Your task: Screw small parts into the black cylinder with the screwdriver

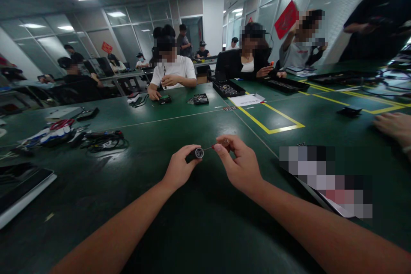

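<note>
The small black cylinder [195, 154] sits in your left hand [180, 169], held above the green table [199, 222] near its middle, its pale round end face turned toward your right. Your left fingers are curled tight around its barrel, with only the end poking out past the thumb. A thin wire-like piece [208, 148] runs from that end face across to your right hand [239, 165], where thumb and forefinger are pinched narrowly on it; whether something small and reddish is also caught in that pinch is too small to tell. The two hands are just beside each other, not touching.

Below and in front of your hands the table surface is bare. To your left lies a tangle of black cables [104, 141], well apart. To your right, yellow tape lines [272, 128] mark a rectangle, and another person's hand [393, 126] rests at the far right edge.
</note>
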Available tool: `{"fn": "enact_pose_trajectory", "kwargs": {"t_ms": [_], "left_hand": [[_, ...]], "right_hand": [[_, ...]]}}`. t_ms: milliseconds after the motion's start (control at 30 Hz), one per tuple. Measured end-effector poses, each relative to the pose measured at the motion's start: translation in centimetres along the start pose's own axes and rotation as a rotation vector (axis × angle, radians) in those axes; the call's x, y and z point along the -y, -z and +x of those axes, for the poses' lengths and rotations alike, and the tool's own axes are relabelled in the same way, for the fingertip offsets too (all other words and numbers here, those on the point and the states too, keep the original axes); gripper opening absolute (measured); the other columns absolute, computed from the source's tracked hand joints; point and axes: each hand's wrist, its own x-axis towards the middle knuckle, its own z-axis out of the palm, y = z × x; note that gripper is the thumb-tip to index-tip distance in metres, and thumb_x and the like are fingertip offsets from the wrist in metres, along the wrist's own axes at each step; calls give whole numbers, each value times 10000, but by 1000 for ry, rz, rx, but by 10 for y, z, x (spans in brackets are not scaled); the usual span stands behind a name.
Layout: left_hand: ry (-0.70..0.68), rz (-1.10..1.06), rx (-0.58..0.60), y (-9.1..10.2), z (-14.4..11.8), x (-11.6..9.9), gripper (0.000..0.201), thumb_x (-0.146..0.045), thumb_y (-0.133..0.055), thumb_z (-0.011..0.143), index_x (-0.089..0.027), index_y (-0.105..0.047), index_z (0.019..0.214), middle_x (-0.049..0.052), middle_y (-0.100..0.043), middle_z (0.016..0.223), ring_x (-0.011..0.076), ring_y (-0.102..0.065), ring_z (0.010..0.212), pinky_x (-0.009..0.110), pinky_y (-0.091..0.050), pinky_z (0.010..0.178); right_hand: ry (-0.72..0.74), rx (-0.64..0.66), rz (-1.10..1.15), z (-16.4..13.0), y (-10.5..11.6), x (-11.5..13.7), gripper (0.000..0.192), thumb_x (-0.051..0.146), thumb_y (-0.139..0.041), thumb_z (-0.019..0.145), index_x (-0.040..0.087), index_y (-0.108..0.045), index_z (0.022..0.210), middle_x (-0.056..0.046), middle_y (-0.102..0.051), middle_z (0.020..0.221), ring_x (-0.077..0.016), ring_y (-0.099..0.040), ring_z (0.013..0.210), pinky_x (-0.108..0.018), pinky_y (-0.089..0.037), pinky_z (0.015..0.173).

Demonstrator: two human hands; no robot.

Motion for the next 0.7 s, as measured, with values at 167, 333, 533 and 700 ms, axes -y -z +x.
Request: {"fn": "enact_pose_trajectory", "kwargs": {"t_ms": [167,333,533,700], "left_hand": [[26,-20,10,-1,1,2,361,-171,-709,852,-251,-699,1204,56,-694,1242,255,-628,1190,458,-471,1093],[43,-34,11,-1,1,5,402,-184,-704,865,-257,-679,1259,49,-681,1285,253,-612,1227,458,-451,1115],[51,-41,10,-2,1,10,411,-213,-713,872,-268,-674,1277,50,-676,1302,264,-606,1234,469,-440,1120],[48,-36,-1,-3,1,11,401,-188,-719,855,-255,-686,1250,58,-686,1276,262,-620,1204,460,-452,1100]], "right_hand": [[-30,33,-67,2,-3,-3,165,338,-586,961,225,-648,1063,-32,-724,880,-184,-675,773,-315,-524,717],[-52,34,-44,3,-4,-5,166,342,-592,957,224,-650,1057,-34,-740,893,-192,-701,797,-317,-528,727],[-40,91,-54,0,-3,-3,152,324,-608,940,230,-651,1051,-13,-737,828,-184,-707,755,-297,-502,669],[-46,132,-21,-1,-2,-3,172,285,-542,962,237,-625,1104,8,-709,779,-164,-679,686,-289,-485,639]]}}
